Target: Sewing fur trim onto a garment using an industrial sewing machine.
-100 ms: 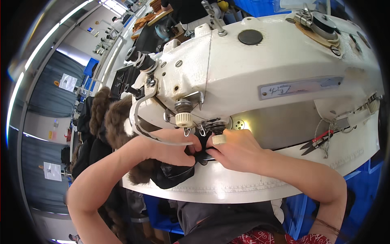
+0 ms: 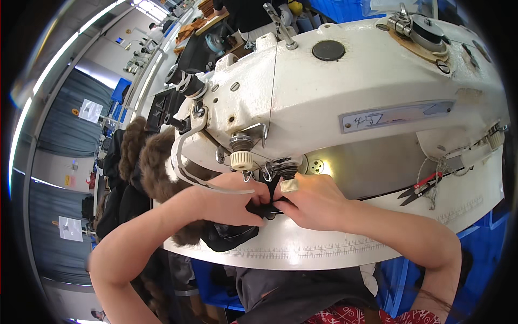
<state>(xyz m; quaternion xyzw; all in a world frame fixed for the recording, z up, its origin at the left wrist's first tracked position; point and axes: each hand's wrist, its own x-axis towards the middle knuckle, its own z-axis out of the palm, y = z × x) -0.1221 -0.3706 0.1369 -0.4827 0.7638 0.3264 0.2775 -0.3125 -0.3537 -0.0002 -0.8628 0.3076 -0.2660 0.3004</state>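
Brown fluffy fur piece [image 2: 156, 167], left of left grip; soft black cloth [image 2: 232, 241], below and between grips, barely shifted from an instant ago, seemingly kept steady; left grip [image 2: 233, 201], clamped on cloth; right grip [image 2: 313, 202], touching it, closure indiscernible; red-handled metal snips [image 2: 425, 184], rightward.

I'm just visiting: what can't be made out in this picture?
In the head view:
Needle: hidden behind the sewing machine.
Right hand: partly covered by the cream dial; its hold on the black cloth is unclear.
Brown fur: partly covered by the left hand and forearm.
Sewing machine's right end: lost in the dark lens rim.
Distant person: too small to tell their work.
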